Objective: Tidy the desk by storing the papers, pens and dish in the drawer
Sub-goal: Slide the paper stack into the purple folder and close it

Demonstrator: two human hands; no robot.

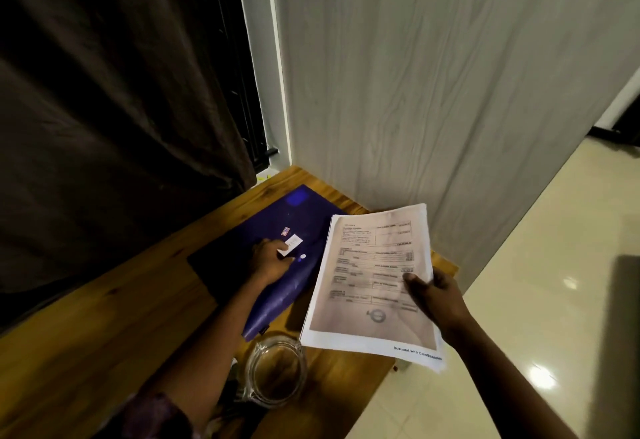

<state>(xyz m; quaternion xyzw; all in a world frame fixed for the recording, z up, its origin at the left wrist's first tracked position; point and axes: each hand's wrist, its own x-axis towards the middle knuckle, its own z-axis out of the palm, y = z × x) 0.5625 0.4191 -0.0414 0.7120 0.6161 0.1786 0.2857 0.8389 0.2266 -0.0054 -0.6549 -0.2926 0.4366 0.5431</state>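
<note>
The papers [374, 286] I held were white at the margins, with a greyish-pink scanned form in the middle, ruled in black boxes and lines of small text. The folder [294, 210] was deep blue-violet, with a white label [292, 242] and a tiny red-and-white sticker [284, 230]. The desk [104, 317] was honey-brown wood with darker grain streaks. The dish [275, 369] was clear glass. The curtain [104, 92] was dark brown, the wall panel [433, 75] pale grey with a wood-grain pattern, the floor [536, 265] glossy cream, and my sleeve [156, 414] a purplish print

Dim at left, brighter right; glare spots on the glossy floor [541, 375]; blurred print on the papers [374, 283]; wide-angle bowing at edges.
</note>
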